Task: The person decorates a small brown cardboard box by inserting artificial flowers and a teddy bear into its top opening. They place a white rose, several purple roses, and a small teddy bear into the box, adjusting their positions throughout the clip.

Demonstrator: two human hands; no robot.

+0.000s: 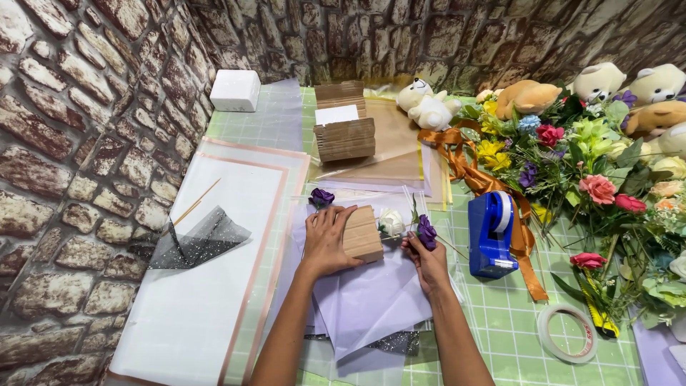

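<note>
1. the left hand (327,239) is lying flat with fingers spread over the top of a small brown cardboard block (362,233), pressing it down onto a sheet of lilac tissue paper (371,297).
2. the right hand (426,259) is pinching a purple flower (426,232) by its head, fingers closed around it, holding it just beside the right edge of the block.
3. a white rose (391,221) is sitting against the block's far right corner, and another purple flower (321,197) is resting just beyond the block on the left.
4. by the look of it, the step in hand is placing flowers around the block, with the purple one being set at its side.
5. the next move seems to be calling for a steady left hand so the block is not shifting, and a careful seat for the flower next to the white rose.
6. a blue tape dispenser (492,234) is standing near the right hand, and a roll of clear tape (567,333) is lying further right on the green grid mat (514,307).
</note>
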